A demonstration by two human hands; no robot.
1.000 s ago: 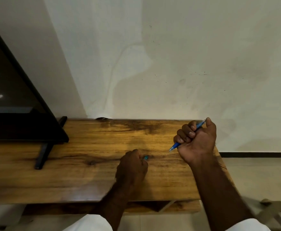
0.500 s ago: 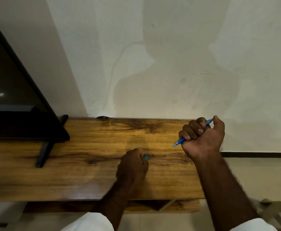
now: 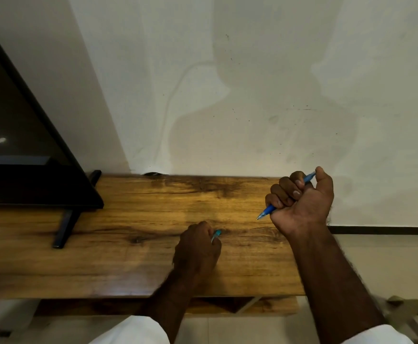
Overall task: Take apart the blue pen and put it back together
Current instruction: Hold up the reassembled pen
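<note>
Pen (image 3: 267,210) sits fisted in my right hand (image 3: 302,202), tip aimed down-left toward my left hand (image 3: 198,247), which pinches a small blue part (image 3: 216,235).

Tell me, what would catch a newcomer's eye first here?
The right hand, raised over the right end of the wooden table, grips a blue pen in its fist, with the tip pointing down and to the left. The left hand rests mid-table, holding a small teal piece. A black screen stands at the left.
</note>
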